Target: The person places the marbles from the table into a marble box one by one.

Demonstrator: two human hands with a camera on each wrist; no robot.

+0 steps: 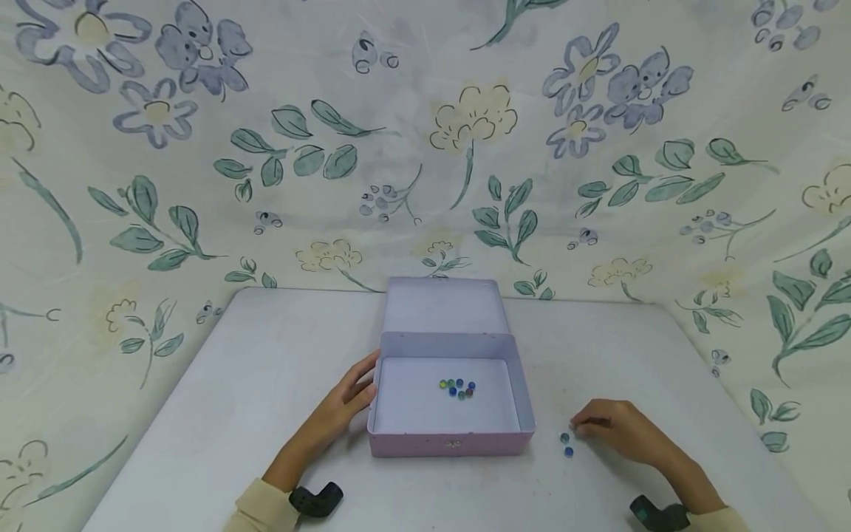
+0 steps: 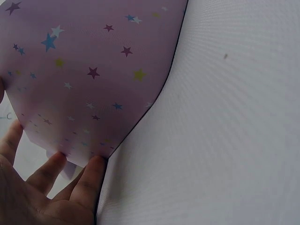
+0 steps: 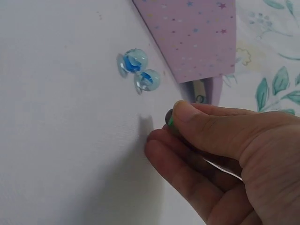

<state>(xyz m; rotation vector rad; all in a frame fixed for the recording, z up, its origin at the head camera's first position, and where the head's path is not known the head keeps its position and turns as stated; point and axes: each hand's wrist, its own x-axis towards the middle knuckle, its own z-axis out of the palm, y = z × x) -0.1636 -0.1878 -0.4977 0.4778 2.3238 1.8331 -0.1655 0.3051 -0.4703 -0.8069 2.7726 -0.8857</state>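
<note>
A lilac box (image 1: pixel 452 444) printed with small stars stands on the table, its lid (image 1: pixel 444 304) tipped back. Several glass marbles (image 1: pixel 453 391) lie together on its floor. Against the box's left side, the fingertips of my left hand (image 1: pixel 339 406) touch the wall, fingers spread and fairly straight. My right hand (image 1: pixel 621 428) is to the right of the box and pinches a dark green marble (image 3: pixel 169 117) between thumb and fingers. Beside that hand, two clear marbles with blue swirls rest on the table, one upper (image 1: pixel 564 438) and one lower (image 1: pixel 568 452).
The white table (image 1: pixel 292 325) extends on both sides of the box. Behind it hangs a floral cloth (image 1: pixel 412 148). A dark camera device is strapped on each wrist, left (image 1: pixel 316 500) and right (image 1: pixel 658 513), below beige sleeves.
</note>
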